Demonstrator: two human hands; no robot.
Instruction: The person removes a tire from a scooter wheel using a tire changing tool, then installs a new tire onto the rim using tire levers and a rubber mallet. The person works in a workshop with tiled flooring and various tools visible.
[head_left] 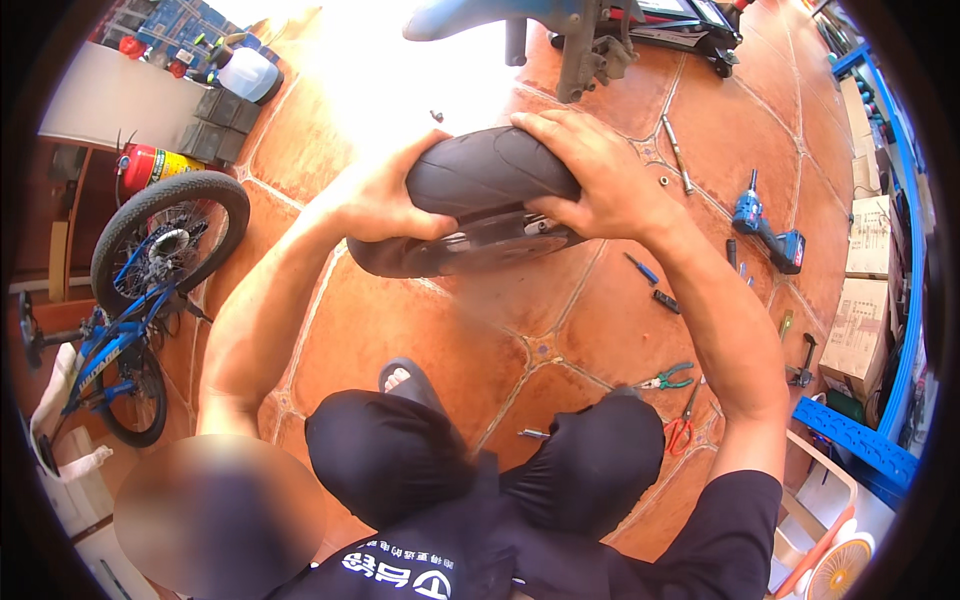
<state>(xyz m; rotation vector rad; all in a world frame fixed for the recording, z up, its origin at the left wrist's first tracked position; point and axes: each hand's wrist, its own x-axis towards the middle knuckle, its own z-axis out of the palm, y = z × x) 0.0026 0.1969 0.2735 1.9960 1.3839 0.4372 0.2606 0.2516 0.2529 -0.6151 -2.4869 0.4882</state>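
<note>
A black wheel with a smooth, lightly grooved tyre [490, 170] is between my hands, in front of my bent knees. My left hand [385, 200] wraps its left side, thumb on the near edge. On the opposite side my right hand [590, 175] has its fingers over the top and its thumb at the near edge. Below the tread a glossy black lower part [440, 258] shows, with small metal pieces between my thumbs. Whether that part is rim or a second tyre I cannot tell. Beyond the wheel hangs the metal leg [577, 60] of a blue-bodied vehicle [490, 15].
On the tiled floor at right lie a blue cordless impact wrench [768, 225], a metal rod [677, 155], a blue screwdriver [643, 268], green-handled pliers [668, 378] and red-handled scissors [681, 430]. A blue bicycle [120, 340] and red fire extinguisher [155, 166] stand left; cardboard boxes [860, 325] right.
</note>
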